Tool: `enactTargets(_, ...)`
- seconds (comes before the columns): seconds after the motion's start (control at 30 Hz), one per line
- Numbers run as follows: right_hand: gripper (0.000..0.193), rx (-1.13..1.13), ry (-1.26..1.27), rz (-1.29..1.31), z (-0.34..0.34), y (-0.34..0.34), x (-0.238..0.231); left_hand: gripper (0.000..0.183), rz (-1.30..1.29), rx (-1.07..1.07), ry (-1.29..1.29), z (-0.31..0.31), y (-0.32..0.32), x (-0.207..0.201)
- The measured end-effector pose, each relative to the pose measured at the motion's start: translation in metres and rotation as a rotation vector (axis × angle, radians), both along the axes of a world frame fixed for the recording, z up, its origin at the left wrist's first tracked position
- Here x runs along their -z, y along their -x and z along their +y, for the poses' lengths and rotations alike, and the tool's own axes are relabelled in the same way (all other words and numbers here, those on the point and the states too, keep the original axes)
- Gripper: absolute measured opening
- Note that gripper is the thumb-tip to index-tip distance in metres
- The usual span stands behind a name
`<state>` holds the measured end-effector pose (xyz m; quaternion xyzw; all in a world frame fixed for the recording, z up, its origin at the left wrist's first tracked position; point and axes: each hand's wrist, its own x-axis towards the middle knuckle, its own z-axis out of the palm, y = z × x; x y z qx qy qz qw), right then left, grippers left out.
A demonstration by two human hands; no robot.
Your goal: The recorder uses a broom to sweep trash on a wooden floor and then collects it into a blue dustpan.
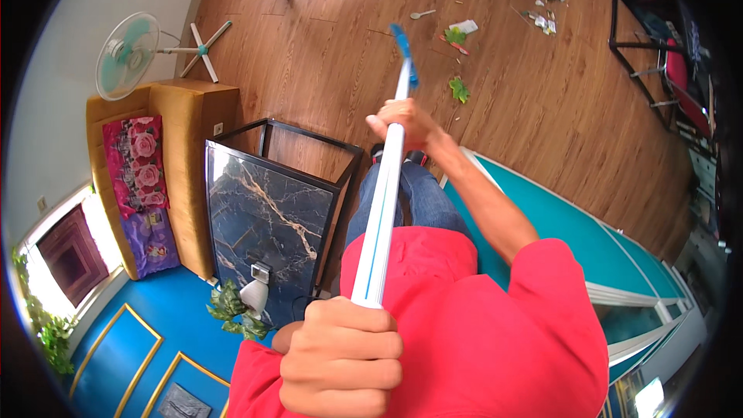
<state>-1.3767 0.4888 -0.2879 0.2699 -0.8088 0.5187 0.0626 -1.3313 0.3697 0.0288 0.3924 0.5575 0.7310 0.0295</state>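
The long white broom pole (385, 201) runs straight away from the person, its blue end (404, 53) down by the wooden floor (325, 54). The left hand (340, 356) grips the near end with its fingers closed tight. The right hand (402, 124) wraps the pole farther along, nearer the blue end. Green leaves (459, 90) and bits of litter (542, 19) lie on the floor just past it. A dark marble side table (267, 217) stands to the left, clear of the pole.

Sunlit wooden floor (325, 46), marble-topped table (267, 217)
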Motion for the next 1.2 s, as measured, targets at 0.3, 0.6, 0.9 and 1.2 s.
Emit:
enactTargets(0.3, 0.035, 0.033, 0.351, -0.225, -0.036, 0.058, 0.079, 0.014, 0.044, 0.018, 0.134, -0.001, 0.069, 0.108)
enactTargets(0.6, 0.035, 0.268, -0.061, -0.153, -0.036, 0.148, -0.019, 0.012, -0.021, 0.024, -0.167, -0.090, 0.156, 0.036)
enactTargets(0.9, 0.046, 0.107, -0.410, -0.139, -0.167, 0.251, -0.100, 0.018, 0.094, -0.535, 0.046, -0.139, 0.234, -0.018)
enactTargets(1.2, 0.045, -0.285, 0.231, -1.719, -0.260, 0.374, -0.106, 0.013, -0.029, -0.741, 0.264, -0.175, 0.355, 0.043)
